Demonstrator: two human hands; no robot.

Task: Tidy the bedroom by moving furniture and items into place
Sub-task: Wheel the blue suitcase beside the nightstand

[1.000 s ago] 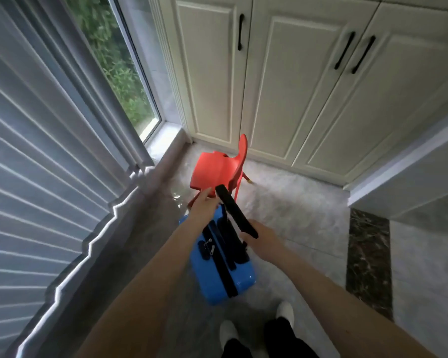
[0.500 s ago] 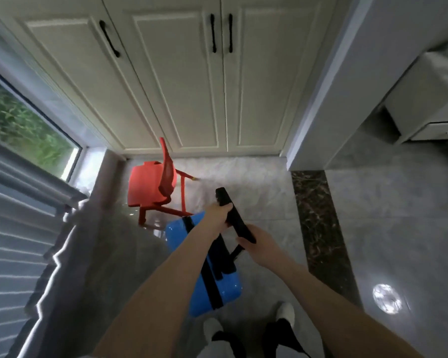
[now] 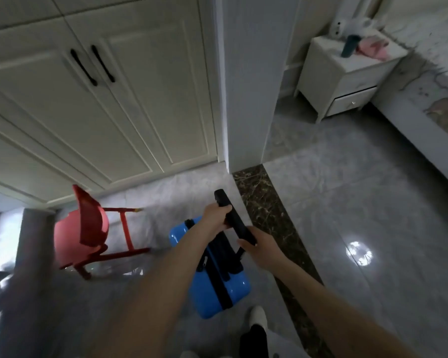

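A small blue suitcase (image 3: 233,288) with black straps stands on the grey floor just in front of my feet. Its black pull handle (image 3: 232,215) sticks up and is tilted. My left hand (image 3: 214,215) grips the handle near its upper end. My right hand (image 3: 256,248) holds the handle's lower end, fingers curled round it. A small red plastic chair (image 3: 88,233) stands to the left of the suitcase, close to it but apart.
Cream wardrobe doors (image 3: 101,99) with black handles fill the back left. A white wall corner (image 3: 243,99) juts out ahead. A white nightstand (image 3: 347,73) with items on top and a bed (image 3: 437,99) lie at the right. Dark marble strip (image 3: 267,202) crosses the floor.
The view has swung right: the window and blinds have left the frame and the nightstand and bed have appeared. My left hand moved from the suitcase top onto the handle.
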